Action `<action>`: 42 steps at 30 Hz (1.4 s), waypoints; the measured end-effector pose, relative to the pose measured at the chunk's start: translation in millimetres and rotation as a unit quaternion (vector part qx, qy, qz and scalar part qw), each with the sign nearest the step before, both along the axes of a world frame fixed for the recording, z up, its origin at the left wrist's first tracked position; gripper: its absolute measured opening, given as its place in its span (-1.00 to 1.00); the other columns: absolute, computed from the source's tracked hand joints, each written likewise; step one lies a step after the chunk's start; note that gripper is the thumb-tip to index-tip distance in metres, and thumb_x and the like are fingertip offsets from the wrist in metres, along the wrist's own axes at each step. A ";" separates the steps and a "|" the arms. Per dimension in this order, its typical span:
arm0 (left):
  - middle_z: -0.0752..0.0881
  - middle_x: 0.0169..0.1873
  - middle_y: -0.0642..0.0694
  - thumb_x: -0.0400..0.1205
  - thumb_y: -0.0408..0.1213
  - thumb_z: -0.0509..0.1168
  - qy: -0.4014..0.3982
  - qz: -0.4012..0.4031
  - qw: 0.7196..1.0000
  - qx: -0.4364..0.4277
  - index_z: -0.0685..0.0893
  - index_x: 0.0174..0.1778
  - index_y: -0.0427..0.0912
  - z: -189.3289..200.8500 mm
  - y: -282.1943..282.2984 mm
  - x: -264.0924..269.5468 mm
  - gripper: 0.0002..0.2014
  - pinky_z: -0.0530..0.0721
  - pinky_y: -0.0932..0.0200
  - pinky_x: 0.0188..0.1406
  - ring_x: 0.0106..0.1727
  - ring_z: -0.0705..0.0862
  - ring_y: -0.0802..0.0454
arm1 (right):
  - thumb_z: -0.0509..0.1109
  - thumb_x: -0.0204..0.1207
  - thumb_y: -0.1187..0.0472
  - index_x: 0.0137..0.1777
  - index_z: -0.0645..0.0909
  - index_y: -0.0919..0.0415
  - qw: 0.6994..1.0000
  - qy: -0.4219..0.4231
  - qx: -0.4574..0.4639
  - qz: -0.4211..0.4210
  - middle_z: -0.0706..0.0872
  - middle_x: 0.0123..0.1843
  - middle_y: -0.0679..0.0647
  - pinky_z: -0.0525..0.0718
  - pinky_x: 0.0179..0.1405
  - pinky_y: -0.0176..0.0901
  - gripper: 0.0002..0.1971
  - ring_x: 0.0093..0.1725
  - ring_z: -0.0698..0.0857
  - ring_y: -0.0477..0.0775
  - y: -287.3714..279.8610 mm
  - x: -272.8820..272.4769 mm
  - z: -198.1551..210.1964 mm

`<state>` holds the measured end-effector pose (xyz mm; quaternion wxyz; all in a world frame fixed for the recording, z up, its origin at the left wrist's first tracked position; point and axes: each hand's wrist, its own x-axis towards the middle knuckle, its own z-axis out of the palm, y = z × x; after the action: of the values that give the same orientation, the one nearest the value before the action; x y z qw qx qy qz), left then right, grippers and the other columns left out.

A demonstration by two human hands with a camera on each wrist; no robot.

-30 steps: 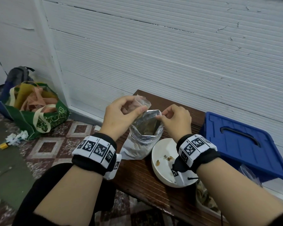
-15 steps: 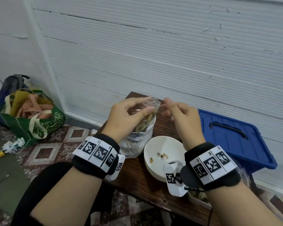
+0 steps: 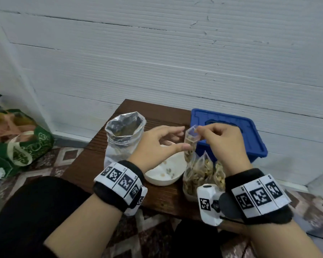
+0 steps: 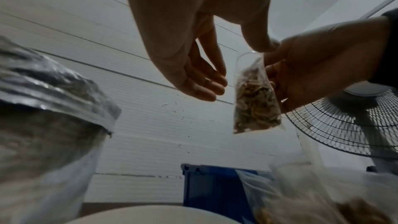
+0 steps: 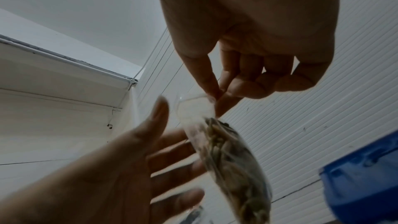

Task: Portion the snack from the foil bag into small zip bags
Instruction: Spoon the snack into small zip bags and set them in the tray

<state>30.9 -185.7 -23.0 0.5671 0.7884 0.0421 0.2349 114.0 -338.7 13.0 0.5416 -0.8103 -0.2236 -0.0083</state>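
The small zip bag [image 3: 190, 144] has swung away from the foil bag [image 3: 124, 135], filled, pinched at its top by the right hand [image 3: 222, 144]; left hand [image 3: 157, 146], fingers spread, just beside it. Sealing looks next.

We see the small zip bag [image 3: 190, 144], clear, part-filled with tan snack, hanging upright with its mouth open, above the white bowl [image 3: 164, 171]. The foil bag [image 3: 123, 135] stands open-topped, just left of that bowl. Filled zip bags [image 3: 201, 172] cluster upright right of it.
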 end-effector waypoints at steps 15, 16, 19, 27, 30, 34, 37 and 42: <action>0.71 0.07 0.15 0.67 -0.09 0.29 0.146 -0.007 0.986 0.079 0.69 0.24 -0.02 -54.0 -31.2 27.7 -0.74 0.46 0.69 -0.15 0.01 0.59 0.43 | 0.46 0.49 0.19 -0.48 0.70 0.14 0.994 0.011 -0.052 -0.097 0.72 -0.47 -0.11 0.49 -0.37 -0.41 -0.71 -0.42 0.61 -0.29 -105.1 16.4 -14.1; 0.71 0.08 0.15 0.68 -0.08 0.29 0.150 -0.008 0.985 0.085 0.69 0.25 -0.02 -55.6 -31.5 28.9 -0.74 0.46 0.68 -0.15 0.00 0.59 0.43 | 0.45 0.49 0.20 -0.48 0.70 0.16 0.993 0.010 -0.065 -0.095 0.72 -0.46 -0.09 0.48 -0.42 -0.49 -0.71 -0.42 0.61 -0.28 -106.1 15.9 -17.3; 0.70 0.08 0.14 0.68 -0.06 0.28 0.156 -0.004 0.983 0.096 0.69 0.26 -0.03 -58.2 -32.9 30.8 -0.72 0.49 0.59 -0.18 -0.05 0.58 0.42 | 0.44 0.50 0.23 -0.47 0.69 0.20 0.991 0.014 -0.095 -0.098 0.72 -0.45 -0.02 0.45 -0.48 -0.53 -0.71 -0.41 0.61 -0.18 -108.8 15.2 -27.3; 0.69 0.05 0.18 0.68 -0.08 0.29 0.155 0.001 0.984 0.089 0.69 0.23 0.00 -60.8 -38.3 30.3 -0.76 0.50 0.50 -0.18 -0.11 0.62 0.36 | 0.37 0.56 0.14 -0.35 0.65 0.06 0.971 -0.006 -0.215 -0.104 0.68 -0.38 -0.11 0.63 -0.05 -0.01 -0.77 -0.20 0.68 0.03 -106.8 11.5 -54.2; 0.67 0.07 0.19 0.68 -0.09 0.28 0.155 0.000 0.984 0.086 0.68 0.25 -0.01 -59.8 -40.2 29.6 -0.75 0.51 0.44 -0.15 -0.09 0.63 0.33 | 0.33 0.57 0.09 -0.42 0.55 -0.06 0.963 -0.011 -0.247 -0.104 0.66 -0.39 -0.13 0.61 0.10 0.21 -0.71 -0.20 0.66 0.03 -105.0 5.7 -63.6; 0.68 0.09 0.17 0.68 -0.09 0.28 0.157 -0.001 0.984 0.088 0.68 0.24 -0.01 -60.0 -40.2 29.7 -0.75 0.50 0.47 -0.15 -0.08 0.66 0.30 | 0.32 0.59 0.06 -0.40 0.55 -0.08 0.964 -0.018 -0.244 -0.105 0.64 -0.41 -0.14 0.59 0.15 0.19 -0.71 -0.23 0.64 -0.02 -104.3 1.2 -69.0; 0.69 0.09 0.19 0.68 -0.08 0.29 0.157 -0.002 0.983 0.090 0.68 0.23 0.02 -60.9 -38.8 28.8 -0.77 0.48 0.48 -0.10 -0.03 0.70 0.23 | 0.35 0.57 0.05 -0.36 0.57 -0.09 0.970 -0.029 -0.214 -0.113 0.64 -0.42 -0.18 0.60 0.13 0.20 -0.75 -0.24 0.65 -0.02 -105.1 0.7 -69.9; 0.70 0.09 0.20 0.68 -0.09 0.29 0.157 -0.006 0.984 0.080 0.68 0.22 0.03 -61.3 -37.1 27.8 -0.78 0.49 0.46 -0.04 -0.02 0.73 0.15 | 0.37 0.57 0.11 -0.31 0.61 0.01 0.975 -0.056 -0.150 -0.155 0.58 -0.44 -0.25 0.60 0.11 0.23 -0.80 -0.26 0.66 0.00 -104.0 4.9 -69.4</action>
<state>58.7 -222.8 -84.3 0.4897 0.8587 0.1066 0.1076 118.9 -442.7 -56.3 0.3924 -0.9054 -0.1244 -0.1042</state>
